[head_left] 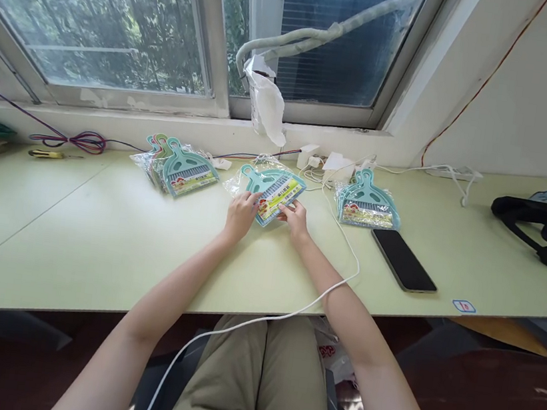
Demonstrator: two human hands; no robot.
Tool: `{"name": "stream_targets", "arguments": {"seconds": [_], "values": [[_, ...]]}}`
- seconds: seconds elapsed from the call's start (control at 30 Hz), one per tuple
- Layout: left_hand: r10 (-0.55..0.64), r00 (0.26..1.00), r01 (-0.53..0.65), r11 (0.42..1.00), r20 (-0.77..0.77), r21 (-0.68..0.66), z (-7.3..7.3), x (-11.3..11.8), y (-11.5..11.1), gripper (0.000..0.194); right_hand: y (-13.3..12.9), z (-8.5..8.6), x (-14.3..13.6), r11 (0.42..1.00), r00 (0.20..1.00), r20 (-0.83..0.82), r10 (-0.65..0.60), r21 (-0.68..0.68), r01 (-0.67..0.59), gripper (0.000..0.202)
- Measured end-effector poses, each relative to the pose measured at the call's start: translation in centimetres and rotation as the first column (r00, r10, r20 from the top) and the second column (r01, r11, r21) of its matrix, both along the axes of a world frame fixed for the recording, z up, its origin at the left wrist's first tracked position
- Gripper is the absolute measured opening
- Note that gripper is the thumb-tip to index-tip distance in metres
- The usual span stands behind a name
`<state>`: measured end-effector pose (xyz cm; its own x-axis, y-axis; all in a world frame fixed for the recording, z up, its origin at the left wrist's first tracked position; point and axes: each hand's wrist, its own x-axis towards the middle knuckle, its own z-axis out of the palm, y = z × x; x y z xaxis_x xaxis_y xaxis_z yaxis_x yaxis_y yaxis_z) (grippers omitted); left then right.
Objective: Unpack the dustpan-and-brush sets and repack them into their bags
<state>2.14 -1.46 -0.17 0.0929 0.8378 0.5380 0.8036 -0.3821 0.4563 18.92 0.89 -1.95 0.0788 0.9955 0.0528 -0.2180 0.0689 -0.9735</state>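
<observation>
Between my hands is a teal dustpan-and-brush set in a clear plastic bag, with a yellow and blue label, tilted over the table. My left hand grips its left edge, fingers closed on the packaging. The lower right edge is pinched by my right hand, thumb on the label side. Several similar bagged sets, teal with one green and one red handle, lie in an overlapping pile to the left. Another bagged teal set rests to the right.
A black phone lies at the right, near a black headband device. A white cable crosses my right forearm. Chargers stand at the wall. A yellow cutter and coiled wires are at the back left.
</observation>
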Motion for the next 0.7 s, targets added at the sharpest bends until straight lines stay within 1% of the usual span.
{"name": "stream_targets", "arguments": {"seconds": [0.07,0.13,0.27,0.4,0.53,0.6,0.7], "values": [[-0.025,1.000,0.025,1.000,-0.002,0.016,-0.26,0.07,0.07,0.038,0.14,-0.08,0.05,1.000,1.000,-0.010,0.005,-0.006,-0.005,0.024],[-0.053,0.998,0.054,0.998,-0.023,0.044,-0.41,0.17,0.04,0.039,0.25,-0.13,0.14,1.000,1.000,-0.025,0.006,-0.016,-0.006,0.024],[-0.114,0.983,0.125,0.990,-0.143,0.070,-0.41,0.30,-0.11,0.035,0.26,-0.24,0.22,0.999,0.999,-0.029,-0.031,-0.031,0.030,0.020],[-0.146,0.968,0.161,0.985,-0.202,0.063,-0.31,0.28,-0.19,0.031,0.24,-0.42,0.16,0.998,0.999,-0.027,-0.047,-0.036,0.046,0.020],[-0.120,0.955,0.141,0.988,-0.272,0.057,-0.14,0.32,-0.22,0.032,0.34,-0.33,0.08,0.999,1.000,-0.004,-0.020,-0.026,0.019,0.021],[-0.092,0.957,0.107,0.993,-0.276,0.041,0.00,0.37,-0.18,0.034,0.31,-0.18,-0.06,0.999,0.999,0.029,0.039,-0.009,-0.039,0.021],[-0.041,0.969,0.046,0.999,-0.243,0.013,0.30,0.32,-0.16,0.037,0.02,0.00,-0.57,0.990,0.989,0.061,0.138,0.012,-0.139,0.023]]}}
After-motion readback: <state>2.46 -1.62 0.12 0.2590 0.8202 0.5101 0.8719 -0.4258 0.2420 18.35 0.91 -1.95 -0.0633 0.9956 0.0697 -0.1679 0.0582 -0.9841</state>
